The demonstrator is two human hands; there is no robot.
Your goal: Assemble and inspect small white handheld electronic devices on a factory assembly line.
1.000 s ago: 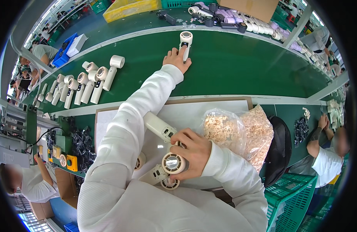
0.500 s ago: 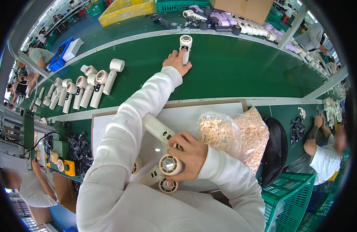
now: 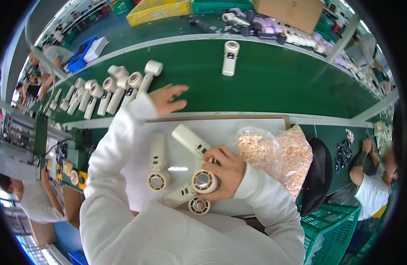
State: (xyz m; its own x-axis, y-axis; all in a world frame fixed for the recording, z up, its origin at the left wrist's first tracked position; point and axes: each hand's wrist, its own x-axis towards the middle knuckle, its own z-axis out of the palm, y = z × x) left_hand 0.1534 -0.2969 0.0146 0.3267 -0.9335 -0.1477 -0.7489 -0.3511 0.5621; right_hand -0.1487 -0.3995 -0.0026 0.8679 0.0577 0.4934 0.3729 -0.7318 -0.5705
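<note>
- Currently, the left hand [image 3: 169,100] hovers left of centre, fingers spread.
- The right hand [image 3: 228,176] grips a cream fan [image 3: 204,181], fingers curled, near centre over the white board [image 3: 222,129].

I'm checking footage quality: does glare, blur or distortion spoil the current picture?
Head view: a small bright glare streak on the white work surface; head view: the open left hand looks slightly soft, possibly motion blur; head view: fisheye distortion bows the far pale rail, and the corners fall to black.
</note>
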